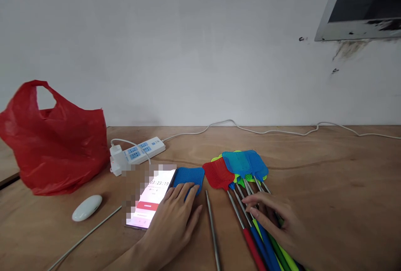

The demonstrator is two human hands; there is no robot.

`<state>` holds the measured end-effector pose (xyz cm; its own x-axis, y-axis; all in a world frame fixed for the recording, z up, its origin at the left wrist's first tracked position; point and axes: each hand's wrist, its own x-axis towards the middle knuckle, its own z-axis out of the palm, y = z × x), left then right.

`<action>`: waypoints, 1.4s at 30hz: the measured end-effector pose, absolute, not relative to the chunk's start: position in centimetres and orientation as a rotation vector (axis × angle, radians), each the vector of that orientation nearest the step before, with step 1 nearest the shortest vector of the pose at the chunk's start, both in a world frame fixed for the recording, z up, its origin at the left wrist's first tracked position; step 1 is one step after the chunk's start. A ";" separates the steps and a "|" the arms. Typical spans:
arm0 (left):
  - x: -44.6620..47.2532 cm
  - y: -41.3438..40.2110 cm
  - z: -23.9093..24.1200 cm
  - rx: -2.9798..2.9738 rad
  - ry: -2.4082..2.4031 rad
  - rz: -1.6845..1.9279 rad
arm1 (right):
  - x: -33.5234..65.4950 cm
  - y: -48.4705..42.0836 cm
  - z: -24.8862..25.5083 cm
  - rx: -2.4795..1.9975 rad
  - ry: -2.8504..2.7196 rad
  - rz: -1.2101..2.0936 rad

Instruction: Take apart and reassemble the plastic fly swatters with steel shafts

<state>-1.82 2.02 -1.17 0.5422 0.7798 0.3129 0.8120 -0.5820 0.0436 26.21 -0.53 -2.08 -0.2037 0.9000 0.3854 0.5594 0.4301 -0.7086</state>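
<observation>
My left hand [175, 216] lies palm down with its fingers stretched over the blue mesh head of a fly swatter [189, 175], beside a lit phone [153, 195]. My right hand [275, 221] hovers at the metal shafts of a pile of fly swatters [239, 164], thumb and forefinger bent with a gap between them; its other fingers are partly hidden. Red, blue and green-yellow heads overlap at the pile's far end, and coloured grips fan toward me. Between my hands a bare metal rod [212, 229] rests on the table.
A red plastic bag [59, 149] stands at the left. Near it are a white power strip [147, 149] with a plugged-in charger, a white oval object [87, 208] and a pale cable [87, 235]. Another cord [260, 132] runs along the wall at the wooden table's [338, 195] back.
</observation>
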 end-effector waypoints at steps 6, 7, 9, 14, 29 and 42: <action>-1.3 1.4 -0.4 -2.788 -1.374 -0.325 | 26.3 -0.3 -2.0 -1.214 -1.976 0.507; -1.2 1.4 -0.4 -2.806 -1.384 -0.293 | 26.3 -0.4 -1.9 -1.205 -1.989 0.514; -1.1 1.4 -0.5 -2.841 -1.401 -0.241 | 26.4 -0.4 -1.9 -1.199 -1.999 0.512; -1.1 1.5 -0.6 -2.877 -1.404 -0.216 | 26.4 -0.4 -2.3 -1.187 -1.983 0.490; -1.5 1.9 -1.5 -2.937 -1.457 -0.418 | 26.9 -0.4 -2.8 -1.225 -2.003 0.474; -1.7 2.4 -2.4 -2.968 -1.667 -0.584 | 26.8 -0.3 -2.6 -1.201 -2.028 0.478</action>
<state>-1.71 2.44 -2.36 0.4896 0.8614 0.1352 0.7576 -0.4970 0.4232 26.79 -0.32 -2.64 -0.3068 0.8664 0.3940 0.5995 0.4974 -0.6270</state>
